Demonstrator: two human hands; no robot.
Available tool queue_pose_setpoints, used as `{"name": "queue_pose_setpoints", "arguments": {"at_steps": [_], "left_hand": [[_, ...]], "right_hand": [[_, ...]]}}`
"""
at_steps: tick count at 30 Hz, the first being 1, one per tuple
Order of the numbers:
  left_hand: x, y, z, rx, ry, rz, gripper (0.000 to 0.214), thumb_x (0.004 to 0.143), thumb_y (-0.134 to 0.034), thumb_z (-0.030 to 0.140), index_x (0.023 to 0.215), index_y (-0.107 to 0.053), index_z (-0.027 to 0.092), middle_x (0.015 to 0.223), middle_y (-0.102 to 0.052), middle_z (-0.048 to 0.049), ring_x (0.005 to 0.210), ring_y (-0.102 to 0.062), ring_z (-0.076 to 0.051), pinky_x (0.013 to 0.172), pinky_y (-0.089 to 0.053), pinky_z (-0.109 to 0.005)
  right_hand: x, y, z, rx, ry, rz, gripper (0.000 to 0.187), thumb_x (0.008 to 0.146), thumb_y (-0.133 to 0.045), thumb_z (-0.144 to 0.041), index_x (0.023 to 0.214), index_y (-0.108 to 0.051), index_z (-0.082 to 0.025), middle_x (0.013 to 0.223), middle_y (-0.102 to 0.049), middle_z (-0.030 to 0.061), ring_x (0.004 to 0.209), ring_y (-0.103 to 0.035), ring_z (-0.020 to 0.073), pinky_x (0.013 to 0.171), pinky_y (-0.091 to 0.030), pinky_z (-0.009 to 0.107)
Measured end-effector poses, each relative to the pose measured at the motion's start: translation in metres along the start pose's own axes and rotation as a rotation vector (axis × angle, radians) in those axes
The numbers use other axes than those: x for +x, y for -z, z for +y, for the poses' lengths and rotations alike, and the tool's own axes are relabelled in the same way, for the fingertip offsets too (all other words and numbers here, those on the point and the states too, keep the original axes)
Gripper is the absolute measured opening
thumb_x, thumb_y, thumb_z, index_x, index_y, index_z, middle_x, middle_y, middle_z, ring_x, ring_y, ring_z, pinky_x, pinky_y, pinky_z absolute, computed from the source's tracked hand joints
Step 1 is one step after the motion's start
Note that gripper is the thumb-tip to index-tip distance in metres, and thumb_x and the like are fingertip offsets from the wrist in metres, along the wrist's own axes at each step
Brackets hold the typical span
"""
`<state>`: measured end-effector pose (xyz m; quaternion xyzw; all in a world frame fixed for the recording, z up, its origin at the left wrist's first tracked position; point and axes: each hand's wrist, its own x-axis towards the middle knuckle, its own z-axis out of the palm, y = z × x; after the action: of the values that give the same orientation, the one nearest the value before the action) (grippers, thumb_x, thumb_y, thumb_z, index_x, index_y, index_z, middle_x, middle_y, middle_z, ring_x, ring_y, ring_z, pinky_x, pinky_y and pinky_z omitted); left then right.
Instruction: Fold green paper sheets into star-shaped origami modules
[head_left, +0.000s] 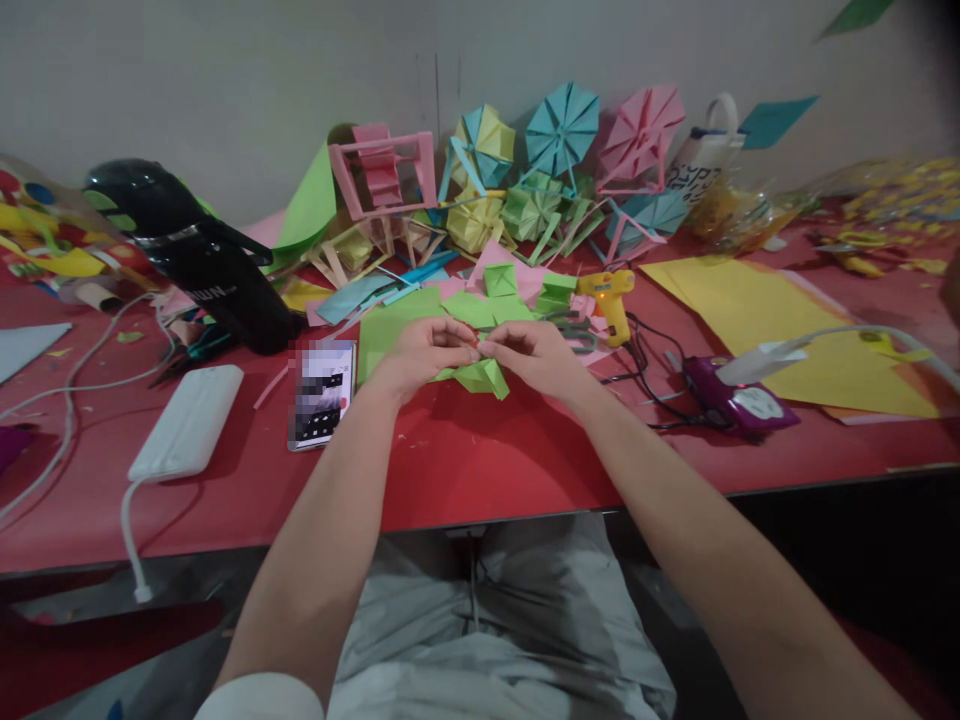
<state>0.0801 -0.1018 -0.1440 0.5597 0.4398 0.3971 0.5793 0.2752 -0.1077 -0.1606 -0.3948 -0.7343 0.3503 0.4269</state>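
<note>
My left hand and my right hand meet over the red table, fingertips pinched together on a folded green paper piece. The piece hangs just below my fingers, touching or nearly touching the table. A flat green paper sheet lies right behind my left hand. More small green folded pieces sit a little farther back.
A phone and a white power bank with its cable lie to the left, beside a black device. A yellow glue gun, a purple gadget and yellow sheets lie to the right. Paper pinwheels line the wall.
</note>
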Motion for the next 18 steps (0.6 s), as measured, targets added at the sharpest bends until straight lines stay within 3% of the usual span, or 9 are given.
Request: {"name": "queue_pose_setpoints", "arguments": {"at_steps": [4, 8, 13, 18], "left_hand": [[-0.0023, -0.0006, 0.003, -0.029, 0.028, 0.035, 0.021, 0.066, -0.085, 0.024, 0.08, -0.071, 0.017, 0.08, -0.071, -0.0037, 0.074, -0.066, -0.013, 0.064, -0.054, -0.025], [-0.0033, 0.0016, 0.0047, -0.013, 0.045, 0.005, 0.02, 0.068, -0.085, 0.027, 0.078, -0.071, 0.017, 0.078, -0.069, -0.0025, 0.072, -0.065, -0.013, 0.067, -0.057, -0.026], [0.0002, 0.0048, 0.0003, 0.066, -0.088, 0.017, 0.029, 0.062, -0.089, 0.028, 0.08, -0.07, 0.016, 0.077, -0.072, -0.0035, 0.073, -0.067, -0.014, 0.069, -0.056, -0.028], [-0.0005, 0.0043, 0.0008, 0.117, -0.177, 0.019, 0.033, 0.064, -0.089, 0.04, 0.078, -0.07, 0.017, 0.076, -0.072, -0.0039, 0.073, -0.068, -0.016, 0.069, -0.056, -0.029]], "right_hand": [[0.0017, 0.0006, 0.0029, -0.022, 0.018, 0.064, 0.043, 0.086, -0.067, -0.061, 0.074, -0.069, -0.019, 0.065, -0.062, 0.0005, 0.059, -0.048, 0.0129, 0.056, -0.041, 0.029], [0.0027, 0.0011, 0.0042, -0.014, 0.062, 0.125, 0.042, 0.088, -0.066, -0.059, 0.072, -0.066, -0.02, 0.068, -0.063, 0.0017, 0.063, -0.052, 0.0147, 0.059, -0.042, 0.03], [0.0015, 0.002, 0.001, -0.038, 0.075, 0.102, 0.042, 0.088, -0.065, -0.06, 0.074, -0.066, -0.02, 0.069, -0.064, 0.0016, 0.063, -0.052, 0.0141, 0.061, -0.044, 0.03], [0.0025, 0.003, 0.002, -0.022, 0.06, 0.128, 0.04, 0.086, -0.067, -0.06, 0.075, -0.067, -0.021, 0.07, -0.066, 0.002, 0.064, -0.054, 0.0154, 0.062, -0.046, 0.031]]}}
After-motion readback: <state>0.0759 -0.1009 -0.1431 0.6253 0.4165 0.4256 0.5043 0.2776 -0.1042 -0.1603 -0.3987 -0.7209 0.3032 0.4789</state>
